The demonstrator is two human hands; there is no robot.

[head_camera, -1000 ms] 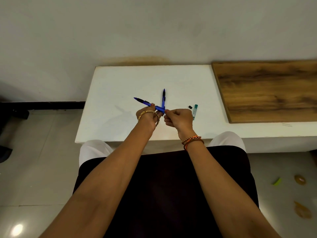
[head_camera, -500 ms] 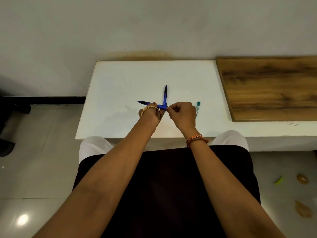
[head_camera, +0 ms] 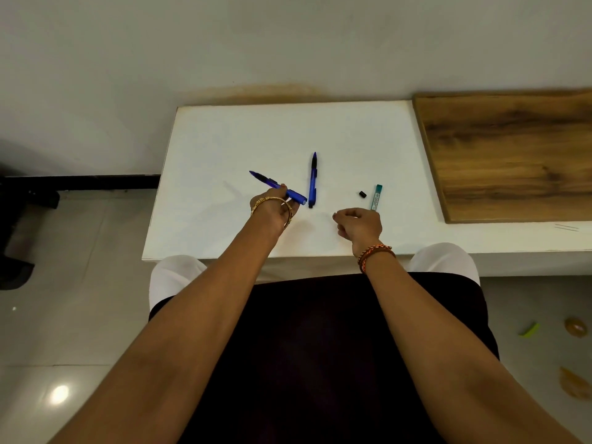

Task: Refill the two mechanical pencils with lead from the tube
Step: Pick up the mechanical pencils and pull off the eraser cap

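Observation:
My left hand (head_camera: 272, 209) grips a blue mechanical pencil (head_camera: 278, 187) above the white table (head_camera: 224, 149), tip pointing up-left. Its rear end shows no black cap. A second blue pencil (head_camera: 313, 179) lies on the table just right of it, tip away from me, with a black cap at its near end. My right hand (head_camera: 360, 224) hovers lower right with fingers curled and thumb and forefinger pinched together, seemingly on the small cap, which is hidden. The green lead tube (head_camera: 375, 197) lies beyond that hand, with its black lid (head_camera: 362, 194) beside it.
A wooden board (head_camera: 512, 155) lies on the table's right part. The wall runs along the far edge. My lap sits below the near table edge. Small scraps lie on the floor at the right.
My right hand has pulled away to the right from the rear end of the held pencil, fingers still pinched. My left hand and its pencil shifted slightly left, away from the lying pencil.

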